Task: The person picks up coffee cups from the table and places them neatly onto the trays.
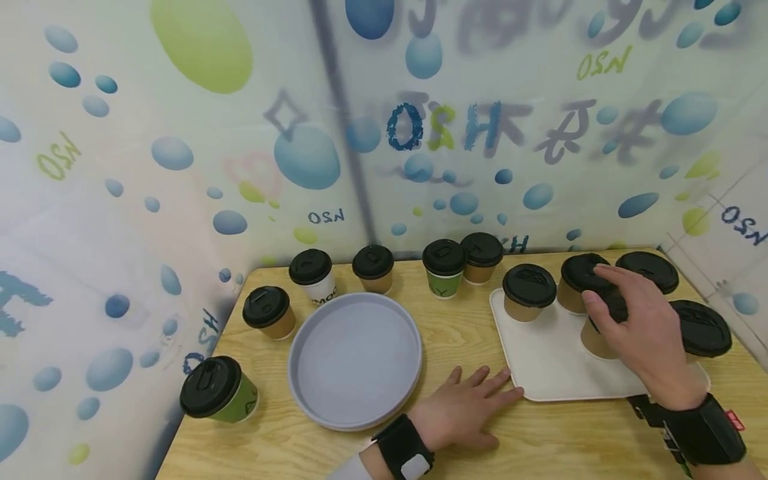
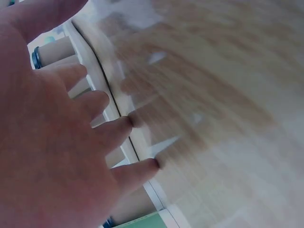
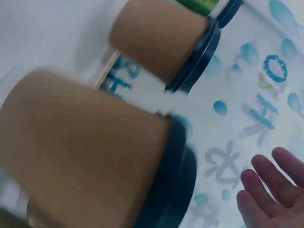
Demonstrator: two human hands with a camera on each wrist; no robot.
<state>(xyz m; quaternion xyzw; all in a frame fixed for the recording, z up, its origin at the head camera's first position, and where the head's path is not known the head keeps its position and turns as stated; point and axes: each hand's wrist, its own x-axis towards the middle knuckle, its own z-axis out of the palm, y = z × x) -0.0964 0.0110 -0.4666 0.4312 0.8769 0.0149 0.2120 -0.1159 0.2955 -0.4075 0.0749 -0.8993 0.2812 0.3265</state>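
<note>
My right hand point(image 1: 651, 333) hovers over a brown paper cup point(image 1: 599, 341) with a black lid on the white rectangular tray point(image 1: 552, 373). Its fingers look loosely extended; in the right wrist view the visible fingers point(image 3: 273, 192) stand apart from a large brown cup point(image 3: 80, 147). Part of that cup's lid is hidden by the hand in the head view. My left hand point(image 1: 465, 408) lies spread on the wooden table, palm down, fingertips at the tray's left edge. Another lidded brown cup point(image 1: 528, 293) stands at the tray's back left corner.
More lidded cups stand behind and right of the hand, including a brown one point(image 1: 579, 283). A round grey tray point(image 1: 360, 363) lies left of my left hand. Around it are a green cup point(image 1: 231, 397), a white cup point(image 1: 315, 280) and several others. A patterned curtain point(image 1: 408, 173) hangs behind.
</note>
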